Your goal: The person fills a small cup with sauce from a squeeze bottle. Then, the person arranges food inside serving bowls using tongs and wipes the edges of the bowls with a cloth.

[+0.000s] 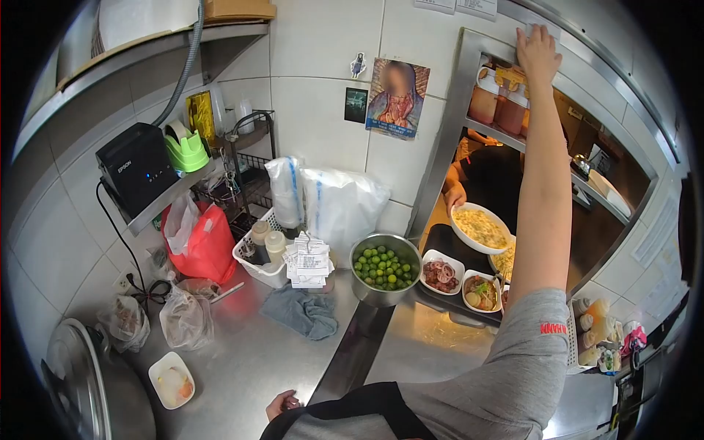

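My right hand (539, 55) is raised to the metal rail above the pass-through window, its fingers pressing a pale paper slip (544, 31) there. My left hand (282, 404) is low over the steel counter (249, 359), near its front edge, with its fingers curled and nothing visible in them. Beyond the raised arm, another person's hand (455, 196) holds the rim of a white bowl of yellow food (480, 226). White dishes with sliced onion and meat (442, 272) and with a garnished dish (482, 292) stand on a black tray in the window.
A metal pot of limes (385, 268) stands beside the window. Left of it are a stack of receipts (308, 262), a blue-grey cloth (301, 312) and a white basket (265, 273) with bottles. A small white dish (172, 380) and a large lidded pot (99, 389) stand at left.
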A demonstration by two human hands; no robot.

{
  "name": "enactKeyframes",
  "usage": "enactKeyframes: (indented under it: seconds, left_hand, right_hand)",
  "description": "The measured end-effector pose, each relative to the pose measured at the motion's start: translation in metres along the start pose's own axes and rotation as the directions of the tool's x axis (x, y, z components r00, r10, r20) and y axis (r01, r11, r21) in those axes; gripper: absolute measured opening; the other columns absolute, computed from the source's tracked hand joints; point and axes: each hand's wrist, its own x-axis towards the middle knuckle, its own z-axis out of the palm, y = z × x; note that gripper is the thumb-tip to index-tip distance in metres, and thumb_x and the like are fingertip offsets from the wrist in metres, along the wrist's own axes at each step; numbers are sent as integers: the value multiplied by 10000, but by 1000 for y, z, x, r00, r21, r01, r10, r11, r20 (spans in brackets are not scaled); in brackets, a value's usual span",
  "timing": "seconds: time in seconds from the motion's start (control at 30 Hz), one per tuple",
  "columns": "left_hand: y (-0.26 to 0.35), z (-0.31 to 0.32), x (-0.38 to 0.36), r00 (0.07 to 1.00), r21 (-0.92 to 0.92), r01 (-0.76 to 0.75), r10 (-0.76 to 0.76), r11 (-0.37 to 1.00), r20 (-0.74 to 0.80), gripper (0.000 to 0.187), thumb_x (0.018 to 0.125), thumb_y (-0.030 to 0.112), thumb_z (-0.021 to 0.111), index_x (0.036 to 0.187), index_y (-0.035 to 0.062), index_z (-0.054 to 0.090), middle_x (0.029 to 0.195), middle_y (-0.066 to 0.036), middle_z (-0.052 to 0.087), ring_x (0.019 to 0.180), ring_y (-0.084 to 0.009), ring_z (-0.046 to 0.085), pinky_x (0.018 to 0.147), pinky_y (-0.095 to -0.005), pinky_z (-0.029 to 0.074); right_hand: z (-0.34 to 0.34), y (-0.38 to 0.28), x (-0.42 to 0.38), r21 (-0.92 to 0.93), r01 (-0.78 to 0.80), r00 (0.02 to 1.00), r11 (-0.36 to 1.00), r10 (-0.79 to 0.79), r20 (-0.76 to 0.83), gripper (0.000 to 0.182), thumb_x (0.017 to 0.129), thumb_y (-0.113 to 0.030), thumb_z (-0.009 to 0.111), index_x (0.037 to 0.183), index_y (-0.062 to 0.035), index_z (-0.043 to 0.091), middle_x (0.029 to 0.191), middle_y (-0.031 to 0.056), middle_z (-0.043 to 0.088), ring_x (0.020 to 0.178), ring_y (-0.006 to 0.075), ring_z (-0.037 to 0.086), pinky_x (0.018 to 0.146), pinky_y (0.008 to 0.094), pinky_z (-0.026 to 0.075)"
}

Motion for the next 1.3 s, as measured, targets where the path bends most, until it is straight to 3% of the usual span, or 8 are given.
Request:
enactKeyframes:
  seconds: [0.5,0.57,0.67,0.8,0.87,0.93,1.07,1.3]
  left_hand:
    - [14,13,-18,951,283,-275,304,919,-63,326,729,0,633,1055,6,622,731,-9,600,618,-45,487,549,-187,391]
    - [16,10,-17,945,307,-307,327,901,-18,326,737,29,650,1060,7,618,742,-13,608,637,-52,512,560,-191,400]
    - [23,17,-30,943,297,-303,330,906,-44,324,746,26,650,1067,6,615,741,-19,608,653,-52,519,565,-198,410]
    - [10,17,-49,910,215,-337,376,917,-175,230,775,18,643,1005,6,636,711,-30,616,592,-57,520,513,-197,402]
    - [20,20,-65,916,223,-255,309,941,-255,72,796,28,648,859,-7,647,628,-19,602,506,-60,506,452,-196,384]
    - [19,21,-78,907,164,-261,300,951,-297,48,799,34,651,817,-9,638,610,-15,592,502,-59,506,444,-198,380]
    - [27,21,-105,898,145,-252,287,957,-333,149,824,87,645,714,-6,604,574,-17,564,492,-54,503,425,-202,367]
    - [29,3,-136,921,144,-312,336,939,-195,318,933,243,462,723,19,545,568,-39,537,493,-87,488,457,-219,371]
  right_hand:
    - [-25,-53,48,294,-273,880,916,115,460,665,865,-604,327,1279,-108,484,1312,160,474,1248,337,398,973,516,338]
    - [-19,-61,47,543,-169,980,823,197,6,600,868,-516,431,1221,-40,526,1233,194,528,1176,360,452,948,443,375]
    - [-39,-99,39,713,-33,956,700,230,-182,499,858,-406,512,1142,1,566,1156,194,563,1078,366,504,918,422,392]
    - [-110,-193,-19,909,77,994,409,37,-101,369,841,-171,545,1165,-1,492,1128,178,504,1109,321,451,980,389,327]
    - [-178,-234,-65,899,307,947,313,-192,-256,293,805,-162,613,1057,-16,586,1040,153,592,1019,336,534,873,408,428]
    - [-248,-251,-105,709,698,688,103,-371,-624,321,728,-72,628,1048,-65,602,1027,93,610,967,255,583,804,352,479]
    - [-351,-239,-197,670,607,513,-428,-433,-741,292,687,-107,596,964,-14,584,724,27,503,663,163,541,549,285,457]
    - [-433,-145,-233,836,314,370,-450,-753,-544,412,690,-87,555,1082,34,521,741,90,548,609,197,598,473,292,481]
